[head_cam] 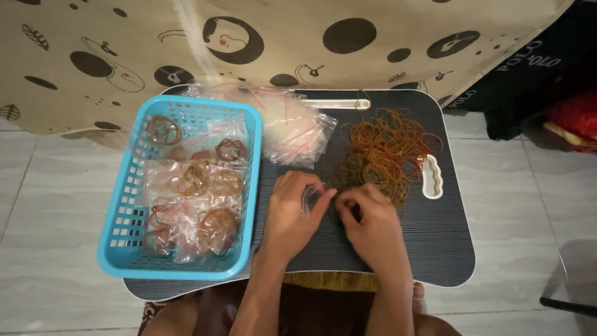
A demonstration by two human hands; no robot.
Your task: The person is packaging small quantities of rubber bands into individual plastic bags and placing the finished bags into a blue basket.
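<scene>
Small clear plastic bag (pixel 311 198) is being pinched between the fingers of the left hand (pixel 292 214), at the middle of the dark tabletop (pixel 435 242). Right hand (pixel 373 227) is being kept curled just beside it; whether anything is held in its grip cannot be told. Loose rubber bands (pixel 388 149) are lying heaped beyond. Filled packets are being kept in a blue basket (pixel 124 205) at left.

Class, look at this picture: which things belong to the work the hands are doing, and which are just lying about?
In the work: left hand, right hand, small clear bag, rubber bands, stack of bags, basket of filled bags, lap table.

Lying about: patterned cloth, dark fabric, red item.
</scene>
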